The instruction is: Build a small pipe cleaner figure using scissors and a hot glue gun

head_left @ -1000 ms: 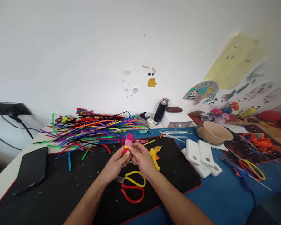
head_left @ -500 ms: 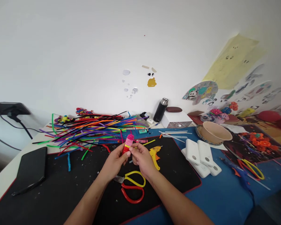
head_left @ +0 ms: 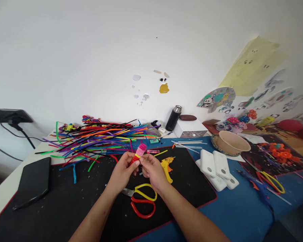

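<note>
Over the black mat, a small pipe-cleaner cylinder (head_left: 140, 150) with a pink top, a yellow band and a red lower part is held between both my hands. My left hand (head_left: 123, 173) is closed around the red part, thumb across its front. The fingertips of my right hand (head_left: 154, 171) pinch it at the yellow band; fingers hide much of the lower end. Just below the hands lie scissors (head_left: 143, 201) with one yellow and one red handle. A yellow glue gun (head_left: 167, 168) rests right beside my right hand.
A heap of colourful pipe cleaners (head_left: 96, 137) spreads behind the hands. At left lies a black phone-like slab (head_left: 35, 183). A black thermos (head_left: 173, 118), white devices (head_left: 214, 168), a beige bowl (head_left: 232, 143) and a blue glue gun (head_left: 261, 193) are to the right.
The cylinder's pink top has tipped to the right, so the piece leans more. Both hands stay in nearly the same place, still holding it.
</note>
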`<action>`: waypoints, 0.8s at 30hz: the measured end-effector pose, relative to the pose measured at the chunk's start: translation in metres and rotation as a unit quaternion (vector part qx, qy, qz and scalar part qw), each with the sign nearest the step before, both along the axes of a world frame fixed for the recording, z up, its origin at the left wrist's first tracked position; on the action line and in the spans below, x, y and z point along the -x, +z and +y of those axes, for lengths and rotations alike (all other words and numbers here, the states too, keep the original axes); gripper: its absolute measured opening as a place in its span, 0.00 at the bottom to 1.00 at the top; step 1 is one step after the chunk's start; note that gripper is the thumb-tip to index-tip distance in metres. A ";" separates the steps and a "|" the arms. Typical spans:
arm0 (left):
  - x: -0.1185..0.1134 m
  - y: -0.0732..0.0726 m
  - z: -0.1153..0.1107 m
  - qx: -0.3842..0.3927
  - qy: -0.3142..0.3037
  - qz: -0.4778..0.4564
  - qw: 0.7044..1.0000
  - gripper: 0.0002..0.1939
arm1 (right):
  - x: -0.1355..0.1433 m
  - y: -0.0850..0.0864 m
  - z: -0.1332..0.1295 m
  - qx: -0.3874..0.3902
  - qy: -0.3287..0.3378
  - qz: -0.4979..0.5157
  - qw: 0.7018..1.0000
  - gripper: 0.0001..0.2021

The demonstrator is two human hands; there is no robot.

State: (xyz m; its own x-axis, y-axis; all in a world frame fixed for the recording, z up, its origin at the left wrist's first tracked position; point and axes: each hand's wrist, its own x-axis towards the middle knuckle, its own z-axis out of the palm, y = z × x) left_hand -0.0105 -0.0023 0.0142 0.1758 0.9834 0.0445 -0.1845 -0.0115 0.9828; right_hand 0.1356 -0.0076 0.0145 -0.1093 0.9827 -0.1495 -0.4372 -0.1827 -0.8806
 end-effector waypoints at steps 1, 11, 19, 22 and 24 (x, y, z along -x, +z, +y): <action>0.001 0.001 0.000 0.002 0.004 -0.004 1.000 0.24 | 0.000 -0.001 -0.001 -0.001 0.000 0.002 1.000 0.21; 0.000 0.010 -0.004 0.135 0.002 -0.172 0.976 0.27 | -0.017 -0.008 -0.006 0.012 -0.033 0.002 0.999 0.24; -0.003 0.012 -0.004 0.183 -0.035 -0.187 0.964 0.28 | -0.028 0.003 0.001 -0.014 -0.067 0.000 0.998 0.25; -0.001 0.011 -0.003 0.191 -0.049 -0.179 0.964 0.27 | -0.027 0.004 0.002 -0.017 -0.065 0.000 0.998 0.25; -0.001 0.010 -0.004 0.190 -0.049 -0.178 0.964 0.26 | -0.026 0.004 0.002 -0.016 -0.060 -0.002 0.998 0.24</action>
